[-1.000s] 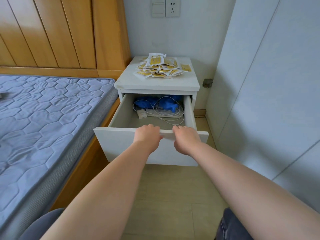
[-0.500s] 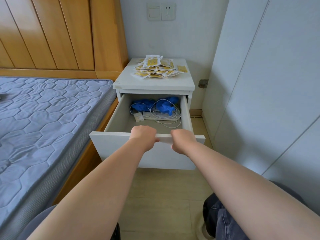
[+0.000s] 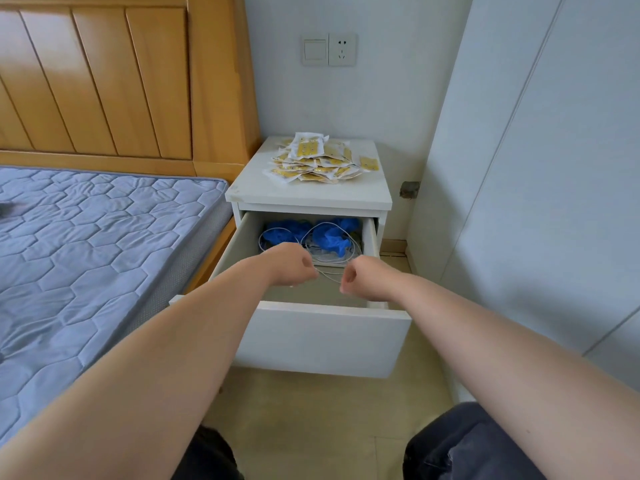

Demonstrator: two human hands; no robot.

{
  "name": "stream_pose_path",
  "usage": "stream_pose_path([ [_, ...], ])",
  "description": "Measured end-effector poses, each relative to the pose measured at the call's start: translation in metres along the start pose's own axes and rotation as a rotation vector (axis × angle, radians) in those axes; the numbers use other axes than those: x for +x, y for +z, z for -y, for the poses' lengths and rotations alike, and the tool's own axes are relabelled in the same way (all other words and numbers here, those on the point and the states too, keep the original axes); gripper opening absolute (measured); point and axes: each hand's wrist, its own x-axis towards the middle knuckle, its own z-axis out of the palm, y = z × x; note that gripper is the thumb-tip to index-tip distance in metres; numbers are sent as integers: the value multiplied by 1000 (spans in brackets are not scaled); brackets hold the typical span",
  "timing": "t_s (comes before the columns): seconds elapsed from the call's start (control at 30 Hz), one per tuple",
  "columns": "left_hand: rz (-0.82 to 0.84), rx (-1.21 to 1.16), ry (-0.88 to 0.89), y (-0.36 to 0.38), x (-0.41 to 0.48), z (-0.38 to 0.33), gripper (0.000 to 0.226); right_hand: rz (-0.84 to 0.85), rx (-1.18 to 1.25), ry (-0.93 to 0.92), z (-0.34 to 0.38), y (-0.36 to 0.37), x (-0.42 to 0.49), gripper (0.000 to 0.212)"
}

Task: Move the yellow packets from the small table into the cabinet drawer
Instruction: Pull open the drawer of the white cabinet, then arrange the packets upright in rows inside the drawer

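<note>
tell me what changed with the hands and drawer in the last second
The left hand and right hand let go of the front edge of the drawer and moved up over its open inside, fingers curled, holding nothing. Unchanged: drawer pulled out, yellow packets piled on the small table, blue items and white cable inside at the back.

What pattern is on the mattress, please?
Quilted hexagons on the blue-grey mattress, clearest in the head view.

Open drawer (image 3: pixel 329 336) bare in front; cables (image 3: pixel 330 274), blue cloth (image 3: pixel 329 237) crowd its back.
</note>
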Motion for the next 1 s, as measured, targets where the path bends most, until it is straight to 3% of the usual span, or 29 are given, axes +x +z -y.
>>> stream_pose_path([
  [0.27, -202, 43, -30, -54, 64, 6, 26, -227, -54, 42, -16, -59, 72, 22],
  [0.53, -306, 144, -90, -77, 154, 32, 65, -343, -92, 19, -34, -96, 154, 37],
  [0.73, -353, 166, -173, -68, 216, 48, 63, -394, -47, 140, -58, -98, 208, 55],
  [0.83, -438, 127, -109, -61, 239, 50, 63, -446, 49, 165, -67, -97, 226, 53],
  [1.0, -535, 270, -30, -55, 266, 57, 63, -583, 132, 127, -81, -100, 251, 46],
])
